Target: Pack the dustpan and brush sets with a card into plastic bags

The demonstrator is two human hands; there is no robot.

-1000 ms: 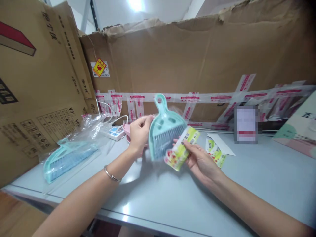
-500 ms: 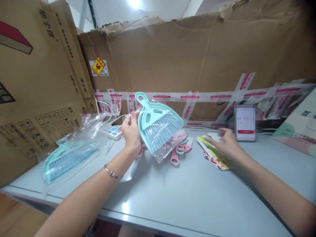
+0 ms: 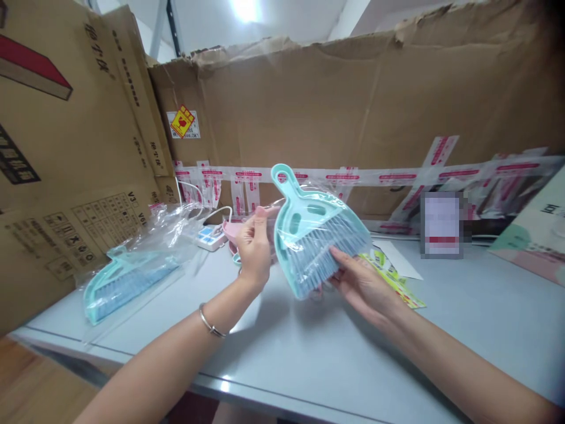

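A light-blue dustpan and brush set [image 3: 293,227] in clear plastic wrap is held up over the table, handle at the top and blue bristles facing me. My left hand [image 3: 256,247] is closed at its left edge, thumb up, gripping the wrapped set there. With thumb in front and fingers behind, my right hand [image 3: 368,285] pinches its lower right side by the bristles. Pink-handled items [image 3: 230,231] lie behind my left hand, mostly hidden. To the left, a second wrapped light-blue dustpan and brush set [image 3: 128,282] rests on the table.
Yellow-green printed cards [image 3: 392,280] and a white sheet [image 3: 404,262] lie right of the held set. A blurred phone [image 3: 442,227] stands at the back. Large cardboard boxes [image 3: 286,106] wall off the back and left. A white power strip [image 3: 212,237] sits back left.
My right hand has left the printed cards and taken hold of the wrapped set's lower right side. The set, with my left hand, has moved right.
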